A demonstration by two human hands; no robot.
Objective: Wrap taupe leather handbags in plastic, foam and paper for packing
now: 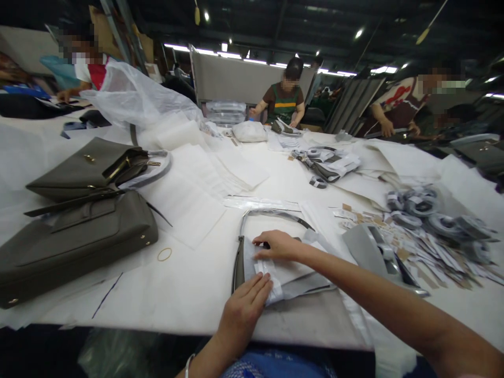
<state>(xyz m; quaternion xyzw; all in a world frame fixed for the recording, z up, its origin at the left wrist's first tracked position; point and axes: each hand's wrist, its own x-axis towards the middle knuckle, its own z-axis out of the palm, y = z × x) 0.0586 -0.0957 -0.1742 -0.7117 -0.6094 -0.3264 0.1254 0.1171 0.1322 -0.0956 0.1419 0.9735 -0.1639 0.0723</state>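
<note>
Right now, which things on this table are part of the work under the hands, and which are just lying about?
In hand: left hand and right hand press flat on white wrapping paper over a grey strap.

Lying about: two grey handbags, rubber band, clear plastic bag, rolled straps, paper scraps.

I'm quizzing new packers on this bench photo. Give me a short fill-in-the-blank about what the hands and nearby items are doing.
1. Both hands, left hand and right hand, press flat on a ____-wrapped strap.
2. The two grey handbags lie to the person's ____.
3. A thin ____ band lies between the handbags and the strap.

Missing words: paper; left; rubber
</note>
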